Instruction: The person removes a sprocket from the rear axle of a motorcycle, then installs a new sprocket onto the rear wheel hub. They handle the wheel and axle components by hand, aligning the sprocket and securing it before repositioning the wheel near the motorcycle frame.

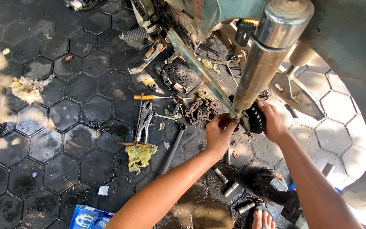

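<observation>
Two bare hands worked at the lower end of a motorcycle frame, seen from the head camera. The left hand (220, 133) was curled, its fingertips pinched on a small fitting (235, 115) at the foot of the chrome exhaust pipe (264, 55). The right hand (272, 122) was cupped around a black toothed sprocket (256, 118) just beside that fitting, fingers closed on its rim. A heap of drive chain (201, 110) lay on the dark hexagonal paving (64, 140) just left of the left hand. Farther left lay an orange-handled screwdriver (149, 97), pliers (145, 121), a long steel bar (173, 149) and a yellow rag (140, 156). Several short metal sleeves (230, 189) rested on the paving between the forearms, near a sandalled foot (262, 219) at the lower edge.
</observation>
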